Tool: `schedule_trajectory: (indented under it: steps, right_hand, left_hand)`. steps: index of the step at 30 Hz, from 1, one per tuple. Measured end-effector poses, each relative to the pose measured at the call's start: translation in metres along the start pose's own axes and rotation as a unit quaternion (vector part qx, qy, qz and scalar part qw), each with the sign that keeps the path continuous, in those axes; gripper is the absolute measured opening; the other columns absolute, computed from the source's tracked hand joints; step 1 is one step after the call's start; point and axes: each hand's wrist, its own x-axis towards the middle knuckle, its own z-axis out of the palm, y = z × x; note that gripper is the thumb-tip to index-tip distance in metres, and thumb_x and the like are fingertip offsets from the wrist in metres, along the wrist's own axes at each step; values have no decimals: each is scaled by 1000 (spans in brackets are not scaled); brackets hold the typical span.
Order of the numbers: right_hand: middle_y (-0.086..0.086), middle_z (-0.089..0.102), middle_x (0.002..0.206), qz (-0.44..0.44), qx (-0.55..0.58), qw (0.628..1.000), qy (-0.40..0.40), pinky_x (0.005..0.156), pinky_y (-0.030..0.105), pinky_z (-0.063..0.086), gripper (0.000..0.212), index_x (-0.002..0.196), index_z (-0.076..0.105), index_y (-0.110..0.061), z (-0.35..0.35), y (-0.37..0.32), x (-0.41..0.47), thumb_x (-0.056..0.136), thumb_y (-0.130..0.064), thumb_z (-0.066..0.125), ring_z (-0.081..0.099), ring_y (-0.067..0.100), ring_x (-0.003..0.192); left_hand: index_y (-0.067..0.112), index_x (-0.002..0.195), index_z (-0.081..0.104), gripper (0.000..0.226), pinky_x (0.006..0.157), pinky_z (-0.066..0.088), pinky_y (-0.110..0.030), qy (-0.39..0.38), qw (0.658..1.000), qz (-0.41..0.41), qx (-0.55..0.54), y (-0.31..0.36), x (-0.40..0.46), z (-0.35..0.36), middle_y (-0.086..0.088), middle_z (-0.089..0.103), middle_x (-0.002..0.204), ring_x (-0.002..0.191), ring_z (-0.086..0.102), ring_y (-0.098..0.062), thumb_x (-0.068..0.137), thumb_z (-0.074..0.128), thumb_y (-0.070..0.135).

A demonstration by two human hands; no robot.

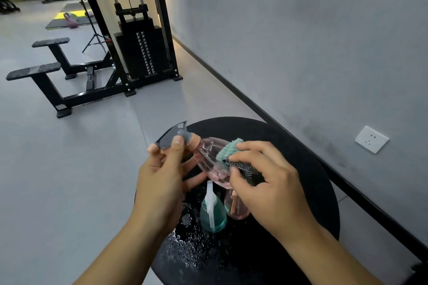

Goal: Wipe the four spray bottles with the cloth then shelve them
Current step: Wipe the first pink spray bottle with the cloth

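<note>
A clear pink spray bottle with a grey trigger head lies tilted in the air above the round black table. My left hand grips it at the grey head and neck. My right hand holds a teal and dark mesh cloth pressed against the bottle's body. Below them a teal spray bottle with a white head stands upright on the table. A second pink bottle stands beside it, partly hidden by my right hand.
Water drops cover the table's near left part. A grey wall with a white socket runs along the right. A black cable weight machine and its footrests stand on the grey floor at the far left.
</note>
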Motion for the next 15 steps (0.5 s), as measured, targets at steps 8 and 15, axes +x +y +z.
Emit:
schedule_trajectory:
  steps: [8, 15]
  right_hand:
    - [-12, 64, 123, -9, 10, 1000, -20, 96, 11, 50, 24, 108, 79, -22, 1, -4, -2, 88, -10, 79, 62, 5, 121]
    - [-14, 60, 114, 47, 3, 999, 11, 89, 8, 49, 23, 100, 74, -22, 2, -4, -4, 84, -6, 79, 62, 4, 113]
  left_hand:
    - [16, 108, 69, 21, 68, 67, -41, 11, 1000, -19, 11, -3, 0, 3, -10, 82, 109, 97, 81, -29, 109, 55, 32]
    - [11, 114, 67, 26, 72, 69, -47, 38, 999, -14, 3, 2, 2, 0, -11, 82, 108, 98, 81, -30, 110, 54, 33]
